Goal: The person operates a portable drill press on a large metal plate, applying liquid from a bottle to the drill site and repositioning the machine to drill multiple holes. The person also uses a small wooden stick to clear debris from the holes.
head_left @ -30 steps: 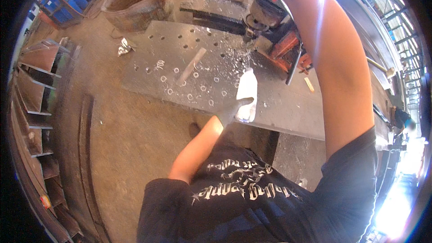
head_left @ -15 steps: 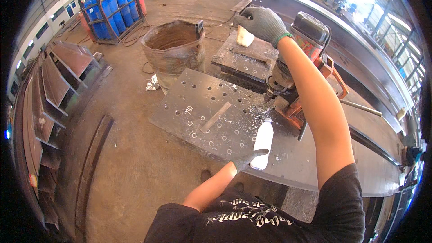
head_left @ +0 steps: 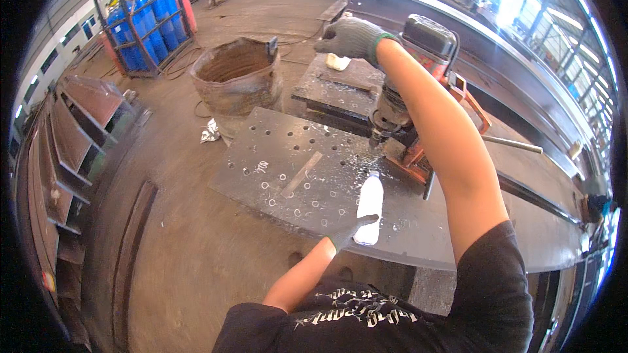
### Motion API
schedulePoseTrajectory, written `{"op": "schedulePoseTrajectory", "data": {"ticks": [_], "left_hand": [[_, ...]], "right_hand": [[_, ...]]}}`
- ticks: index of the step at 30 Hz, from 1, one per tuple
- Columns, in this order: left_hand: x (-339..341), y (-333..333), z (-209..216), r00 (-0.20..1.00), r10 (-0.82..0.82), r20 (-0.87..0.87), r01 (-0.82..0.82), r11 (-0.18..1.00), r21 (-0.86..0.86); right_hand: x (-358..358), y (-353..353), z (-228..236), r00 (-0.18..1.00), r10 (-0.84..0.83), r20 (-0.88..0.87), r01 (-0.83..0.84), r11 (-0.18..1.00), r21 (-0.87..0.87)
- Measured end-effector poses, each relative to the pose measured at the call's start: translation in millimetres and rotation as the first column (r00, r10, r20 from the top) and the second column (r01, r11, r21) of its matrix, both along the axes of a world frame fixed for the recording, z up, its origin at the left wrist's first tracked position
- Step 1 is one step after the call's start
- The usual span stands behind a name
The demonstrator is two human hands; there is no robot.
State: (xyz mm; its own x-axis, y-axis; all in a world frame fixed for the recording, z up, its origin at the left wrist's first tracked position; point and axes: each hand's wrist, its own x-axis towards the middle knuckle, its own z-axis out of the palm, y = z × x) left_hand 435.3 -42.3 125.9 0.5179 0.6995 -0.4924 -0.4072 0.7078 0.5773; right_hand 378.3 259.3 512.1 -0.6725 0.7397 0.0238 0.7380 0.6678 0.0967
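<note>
A white plastic bottle (head_left: 371, 197) stands or leans at the near edge of the drilled steel plate (head_left: 261, 140); I cannot tell which. My left hand (head_left: 351, 229), in a dark glove, is closed round its lower part. Stretched out past the drilling machine (head_left: 428, 39) is my right hand (head_left: 353, 38), in a grey glove with a green cuff. Its fingers are curled together, and whatever they may hold is hidden. Just below them lies a cream-coloured piece (head_left: 337, 62) on a farther steel plate (head_left: 320, 85). The drill's chuck (head_left: 378, 136) hangs over scattered metal shavings.
A flat metal strip (head_left: 302, 173) lies among holes and chalk circles on the plate. Behind it stands a big rusty bin (head_left: 239, 82). Blue gas cylinders (head_left: 147, 26) stand in a rack at far left. A long steel beam (head_left: 458, 39) runs behind the drill.
The whole view has shifted, so the bench appears farther left. My right hand has moved slightly left and lower over the cream piece. My left hand keeps its grip on the bottle.
</note>
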Motion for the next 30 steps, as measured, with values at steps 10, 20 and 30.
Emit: {"op": "schedulePoseTrajectory", "data": {"ticks": [10, 20, 30], "left_hand": [[4.3, 1.5, -12.1, 0.996, 0.051, 0.069, -0.054, 0.998, 0.038], [3.2, -1.7, -6.0, 0.993, 0.056, 0.099, -0.058, 0.998, 0.007], [5.0, -2.3, -16.7, 0.990, 0.000, 0.138, 0.001, 1.000, -0.008]], "right_hand": [[-3.1, 31.8, -19.1, 0.993, 0.112, 0.028, -0.112, 0.994, -0.009], [-4.6, -12.1, 8.9, 0.994, -0.101, -0.043, 0.093, 0.985, -0.148], [-6.2, -9.4, 5.0, 0.998, -0.060, -0.026, 0.056, 0.993, -0.106]]}}
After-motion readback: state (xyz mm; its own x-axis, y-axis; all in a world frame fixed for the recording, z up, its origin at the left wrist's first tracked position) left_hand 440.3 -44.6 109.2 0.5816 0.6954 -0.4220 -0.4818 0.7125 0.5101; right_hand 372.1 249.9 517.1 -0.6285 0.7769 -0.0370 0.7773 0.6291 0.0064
